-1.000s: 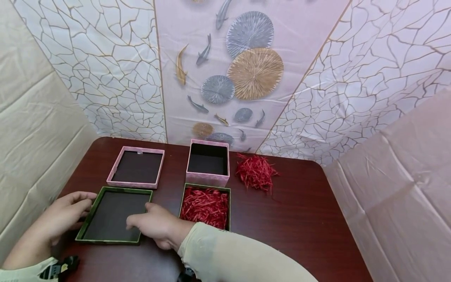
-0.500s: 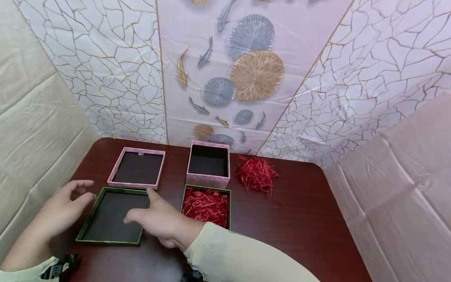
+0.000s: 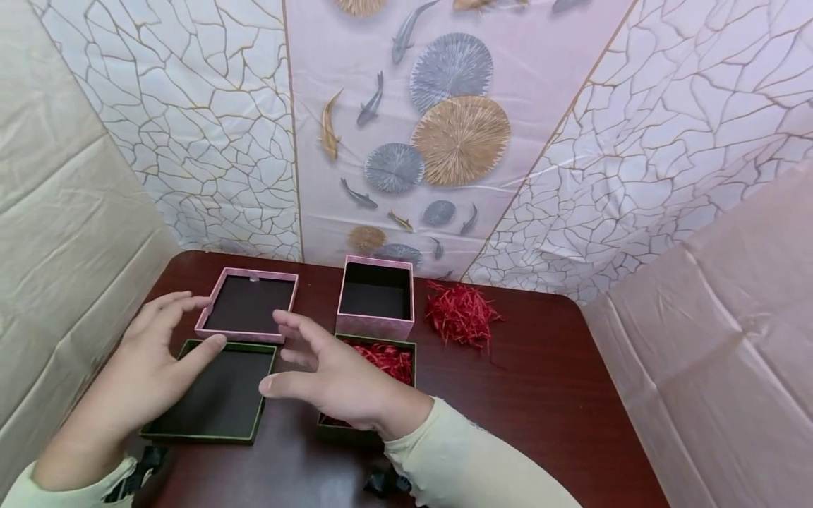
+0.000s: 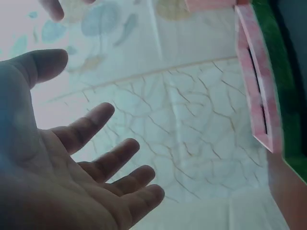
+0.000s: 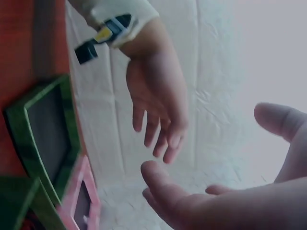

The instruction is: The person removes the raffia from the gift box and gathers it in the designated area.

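My left hand (image 3: pixel 150 360) hovers above the left side of the green-edged box lid (image 3: pixel 212 409), its fingers spread and holding nothing. Between that lid and the green box (image 3: pixel 349 435), my right hand (image 3: pixel 339 374) hangs in the air with fingers apart. It hides much of the green box, whose red paper shreds (image 3: pixel 389 361) show behind the knuckles. In the left wrist view the left palm (image 4: pixel 62 167) faces up beside the lids, touching neither. The right wrist view has both hands apart, the left hand (image 5: pixel 160 96) beyond the right fingers.
Behind the green lid lies a pink lid (image 3: pixel 250 303), dark side up. A pink box (image 3: pixel 375 296) with a dark interior stands behind the green box. To its right is a loose heap of red paper shreds (image 3: pixel 462 314). Cloth-covered walls (image 3: pixel 730 339) border the table (image 3: pixel 521 409).
Both hands have lifted away from the green lid's sides. The right hand has shifted right toward the green box, the left hand up and right over the lid. The lid stays down.
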A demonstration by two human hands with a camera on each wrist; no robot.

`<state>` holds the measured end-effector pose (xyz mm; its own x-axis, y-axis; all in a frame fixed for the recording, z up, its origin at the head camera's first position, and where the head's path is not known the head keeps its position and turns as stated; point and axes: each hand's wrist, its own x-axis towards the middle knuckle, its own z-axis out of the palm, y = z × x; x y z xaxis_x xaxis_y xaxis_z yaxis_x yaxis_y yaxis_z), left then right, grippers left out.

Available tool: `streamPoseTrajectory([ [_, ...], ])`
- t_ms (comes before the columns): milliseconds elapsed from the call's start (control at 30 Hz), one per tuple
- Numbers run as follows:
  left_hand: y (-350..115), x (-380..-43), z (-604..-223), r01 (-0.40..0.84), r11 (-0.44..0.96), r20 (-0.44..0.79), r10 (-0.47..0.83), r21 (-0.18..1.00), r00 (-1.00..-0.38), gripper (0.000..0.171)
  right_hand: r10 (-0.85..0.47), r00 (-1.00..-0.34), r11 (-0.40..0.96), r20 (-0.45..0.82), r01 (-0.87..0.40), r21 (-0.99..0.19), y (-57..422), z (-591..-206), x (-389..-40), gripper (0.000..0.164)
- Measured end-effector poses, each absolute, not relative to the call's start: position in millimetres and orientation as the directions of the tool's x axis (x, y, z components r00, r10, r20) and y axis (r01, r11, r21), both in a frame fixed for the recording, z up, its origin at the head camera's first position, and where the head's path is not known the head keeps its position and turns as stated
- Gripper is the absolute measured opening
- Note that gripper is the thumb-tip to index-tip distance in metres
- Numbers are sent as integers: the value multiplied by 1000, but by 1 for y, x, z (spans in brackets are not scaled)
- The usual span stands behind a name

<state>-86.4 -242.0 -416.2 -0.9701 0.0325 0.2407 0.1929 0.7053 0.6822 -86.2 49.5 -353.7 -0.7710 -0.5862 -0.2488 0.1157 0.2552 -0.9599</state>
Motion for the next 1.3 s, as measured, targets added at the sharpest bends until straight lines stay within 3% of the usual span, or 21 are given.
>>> streamPoseTrajectory([
  [200, -221, -89, -404, 262, 699, 258, 114, 666, -960, 74, -624, -765, 256, -159, -8, -967, 78, -349, -94, 78],
  [367, -204, -93, -401, 341, 691, 290, 195, 637, -937, 81, -616, -779, 271, -117, -70, -960, 99, -343, -98, 83],
  [533, -188, -94, -397, 402, 698, 310, 263, 593, -914, 83, -593, -802, 371, -75, -190, -909, 118, -340, -98, 88],
  [733, -168, -98, -395, 421, 729, 238, 347, 539, -907, 90, -580, -813, 471, -55, -279, -837, 135, -344, -99, 88],
  [1167, -135, -98, -422, 547, 714, 245, 491, 438, -836, 94, -603, -798, 565, 21, -445, -694, 153, -359, -101, 86],
  [1300, -129, -98, -437, 590, 706, 299, 509, 392, -807, 96, -620, -785, 589, 10, -474, -654, 159, -362, -102, 84],
])
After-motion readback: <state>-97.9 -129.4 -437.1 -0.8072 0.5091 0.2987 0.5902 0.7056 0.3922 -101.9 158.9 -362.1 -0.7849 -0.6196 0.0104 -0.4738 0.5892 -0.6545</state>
